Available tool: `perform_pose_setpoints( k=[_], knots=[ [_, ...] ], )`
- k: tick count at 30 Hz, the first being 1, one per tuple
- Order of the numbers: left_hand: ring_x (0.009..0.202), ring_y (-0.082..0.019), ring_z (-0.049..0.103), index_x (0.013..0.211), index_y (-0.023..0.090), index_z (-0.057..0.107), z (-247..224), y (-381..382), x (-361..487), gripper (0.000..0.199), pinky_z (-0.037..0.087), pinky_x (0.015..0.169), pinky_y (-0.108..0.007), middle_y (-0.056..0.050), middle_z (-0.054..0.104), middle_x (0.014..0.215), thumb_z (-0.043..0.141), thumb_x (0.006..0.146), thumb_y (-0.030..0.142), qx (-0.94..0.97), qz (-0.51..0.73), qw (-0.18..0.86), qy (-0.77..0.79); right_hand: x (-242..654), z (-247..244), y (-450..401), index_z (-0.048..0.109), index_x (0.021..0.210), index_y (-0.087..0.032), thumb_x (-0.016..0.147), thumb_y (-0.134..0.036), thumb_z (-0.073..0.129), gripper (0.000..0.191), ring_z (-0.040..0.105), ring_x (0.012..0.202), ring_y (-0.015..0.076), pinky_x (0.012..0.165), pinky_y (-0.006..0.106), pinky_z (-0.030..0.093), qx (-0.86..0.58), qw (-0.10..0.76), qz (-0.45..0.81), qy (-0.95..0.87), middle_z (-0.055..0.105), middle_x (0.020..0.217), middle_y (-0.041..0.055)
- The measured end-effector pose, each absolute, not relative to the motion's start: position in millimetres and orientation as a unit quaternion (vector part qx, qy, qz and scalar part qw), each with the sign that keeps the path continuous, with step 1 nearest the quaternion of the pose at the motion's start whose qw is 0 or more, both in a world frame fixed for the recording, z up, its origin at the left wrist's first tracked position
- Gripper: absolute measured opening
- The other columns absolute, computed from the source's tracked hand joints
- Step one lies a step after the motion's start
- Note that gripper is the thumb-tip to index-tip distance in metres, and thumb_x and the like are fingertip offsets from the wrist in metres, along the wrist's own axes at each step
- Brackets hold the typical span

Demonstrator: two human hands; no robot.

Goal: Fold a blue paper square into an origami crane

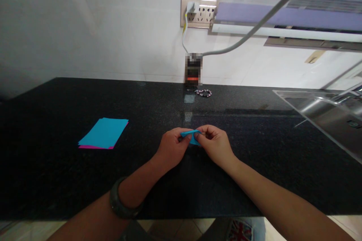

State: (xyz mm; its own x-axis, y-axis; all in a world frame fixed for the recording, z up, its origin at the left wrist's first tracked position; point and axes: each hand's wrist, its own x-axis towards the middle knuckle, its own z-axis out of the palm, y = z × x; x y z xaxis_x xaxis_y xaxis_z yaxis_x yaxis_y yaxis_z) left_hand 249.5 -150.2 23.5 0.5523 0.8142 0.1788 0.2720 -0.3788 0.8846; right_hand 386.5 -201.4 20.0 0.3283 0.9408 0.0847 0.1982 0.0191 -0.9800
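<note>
A small folded piece of blue paper is held between my two hands, above the middle of the dark countertop. My left hand pinches its left end with thumb and fingers. The right end is gripped by my right hand, its thumb pressed on the paper. To the left lies a stack of paper sheets, blue on top with pink showing at the lower edge. The undersides of my fingers are partly hidden.
A blurred dark object stands against the wall, with a beaded loop beside it. Cables run from it, one to a wall socket. A metal sink is at the right. The counter's front edge runs below my forearms.
</note>
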Motion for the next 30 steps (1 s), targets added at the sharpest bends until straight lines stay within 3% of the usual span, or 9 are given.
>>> perform_pose_setpoints(
  k=[7,18,30],
  knots=[
    [0.081,-0.017,0.06,0.088,0.017,0.066,24.0,-151.6,249.5,0.02,0.046,0.075,-0.029,-0.005,0.066,0.087,0.051,0.077,0.023,0.777,0.316,0.424,0.343,385.9,19.5,-204.2,0.058,0.07,-0.015,0.071,-0.026,0.056,0.011,0.044,0.049,0.0089,0.047,0.021,0.037,-0.612,0.518,0.309,-0.51,0.051,0.055,-0.0025],
    [0.067,-0.015,0.06,0.088,0.012,0.062,26.4,-153.6,252.5,0.026,0.051,0.059,-0.027,-0.004,0.064,0.074,0.055,0.073,0.032,0.633,0.308,0.598,0.383,387.8,21.8,-204.0,0.054,0.07,-0.017,0.07,-0.023,0.053,0.006,0.044,0.05,0.0094,0.047,0.021,0.036,-0.627,0.497,0.287,-0.527,0.05,0.057,-0.0021],
    [0.075,-0.017,0.061,0.089,0.017,0.064,23.5,-153.4,249.1,0.023,0.048,0.066,-0.026,-0.005,0.067,0.084,0.05,0.078,0.03,0.75,0.312,0.449,0.373,388.3,22.6,-203.7,0.057,0.071,-0.015,0.071,-0.024,0.052,0.011,0.042,0.049,0.0091,0.047,0.022,0.035,-0.633,0.491,0.297,-0.52,0.05,0.056,-0.0016]
  ],
)
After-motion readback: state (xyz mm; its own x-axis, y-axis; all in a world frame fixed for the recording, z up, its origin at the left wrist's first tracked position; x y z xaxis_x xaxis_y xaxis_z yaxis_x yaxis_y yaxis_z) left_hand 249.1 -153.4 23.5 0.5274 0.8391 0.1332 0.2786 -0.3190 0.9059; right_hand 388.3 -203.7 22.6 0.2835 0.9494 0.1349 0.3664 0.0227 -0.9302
